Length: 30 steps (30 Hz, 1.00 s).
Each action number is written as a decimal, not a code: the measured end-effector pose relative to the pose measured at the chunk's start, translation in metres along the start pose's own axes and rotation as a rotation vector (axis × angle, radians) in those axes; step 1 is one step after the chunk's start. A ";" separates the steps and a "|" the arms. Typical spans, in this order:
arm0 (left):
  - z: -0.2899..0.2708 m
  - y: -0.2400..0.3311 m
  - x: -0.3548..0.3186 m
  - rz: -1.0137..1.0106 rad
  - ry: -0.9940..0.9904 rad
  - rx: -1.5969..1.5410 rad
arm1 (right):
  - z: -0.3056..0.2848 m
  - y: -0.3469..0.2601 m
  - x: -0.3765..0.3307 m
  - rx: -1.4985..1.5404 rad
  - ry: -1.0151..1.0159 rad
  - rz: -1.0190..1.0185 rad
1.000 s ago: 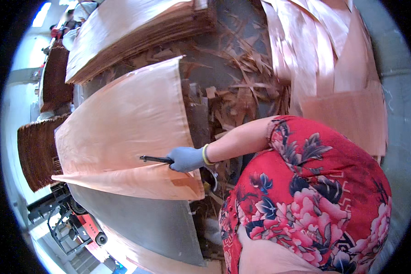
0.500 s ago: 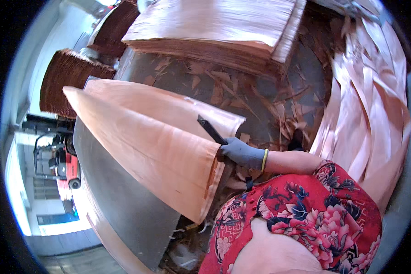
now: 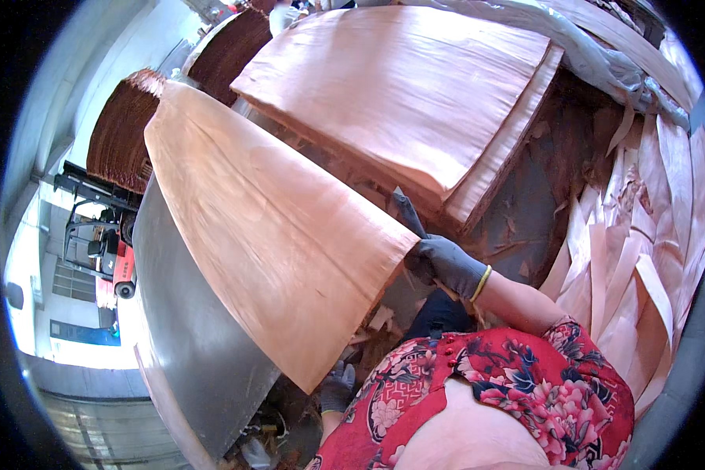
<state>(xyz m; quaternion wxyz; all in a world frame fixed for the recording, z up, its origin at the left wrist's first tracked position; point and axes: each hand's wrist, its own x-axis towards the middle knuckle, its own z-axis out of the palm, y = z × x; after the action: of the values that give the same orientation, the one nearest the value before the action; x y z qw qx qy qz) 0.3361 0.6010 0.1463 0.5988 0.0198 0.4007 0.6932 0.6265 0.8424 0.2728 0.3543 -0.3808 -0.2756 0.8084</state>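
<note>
A broad, thin sheet of wood veneer point(image 3: 266, 227) stretches from my body toward the far left. My right hand point(image 3: 450, 266), in a grey glove with a yellow cuff, is closed at the sheet's near right corner. The same hand holds a dark, flat knife-like blade point(image 3: 407, 211), its tip pointing up and away. My left hand point(image 3: 337, 385), also gloved, is low beside the sheet's near left corner. Its fingers are partly hidden, so whether it grips the edge is unclear. Under the sheet lies a smooth grey tabletop point(image 3: 196, 337).
A thick veneer stack point(image 3: 399, 86) stands beyond the sheet. Dark-edged stacks point(image 3: 121, 133) are at the far left, near a red forklift point(image 3: 121, 270). Long veneer strips point(image 3: 627, 258) heap at the right. Torn scraps point(image 3: 380, 321) lie below the sheet.
The sheet, folded over before, now lies spread out flatter, its far end farther away. My right hand has moved slightly right with the blade. My left hand has come into view.
</note>
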 end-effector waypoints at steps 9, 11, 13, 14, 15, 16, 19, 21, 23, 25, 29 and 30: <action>0.100 -0.056 0.127 0.306 0.175 -0.361 | -0.160 -0.153 0.077 -0.076 0.194 -0.100; 0.076 -0.063 0.168 0.337 0.392 -0.351 | -0.194 -0.195 0.095 -0.092 0.161 -0.071; 0.089 -0.076 0.193 0.415 0.527 -0.212 | -0.223 -0.235 0.102 -0.037 0.202 -0.076; 0.101 -0.075 0.199 0.432 0.588 -0.205 | -0.239 -0.251 0.108 -0.034 0.156 -0.041; 0.109 -0.074 0.208 0.453 0.649 -0.199 | -0.248 -0.267 0.112 -0.039 0.154 -0.041; 0.118 -0.072 0.217 0.474 0.711 -0.192 | -0.257 -0.282 0.115 -0.044 0.152 -0.039; 0.194 -0.096 0.250 0.463 0.731 -0.202 | -0.302 -0.329 0.122 -0.023 0.206 -0.057; 0.233 -0.105 0.257 0.497 0.709 -0.240 | -0.331 -0.357 0.130 -0.030 0.224 -0.054; 0.282 -0.121 0.272 0.556 0.614 -0.137 | -0.365 -0.388 0.145 -0.048 0.202 -0.062; 0.333 -0.148 0.282 0.495 0.571 -0.164 | -0.410 -0.416 0.154 -0.036 0.173 -0.062; 0.381 -0.179 0.294 0.554 0.645 -0.271 | -0.456 -0.472 0.168 -0.050 0.241 -0.061; 0.386 -0.183 0.300 0.563 0.659 -0.249 | -0.466 -0.485 0.174 -0.088 0.250 -0.070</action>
<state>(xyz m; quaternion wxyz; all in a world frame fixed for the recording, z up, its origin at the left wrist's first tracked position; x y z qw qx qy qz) 0.5962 1.0533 0.1665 0.2253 -0.1663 0.4624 0.8413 1.1008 1.3502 0.2864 0.3968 -0.4840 -0.2777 0.7288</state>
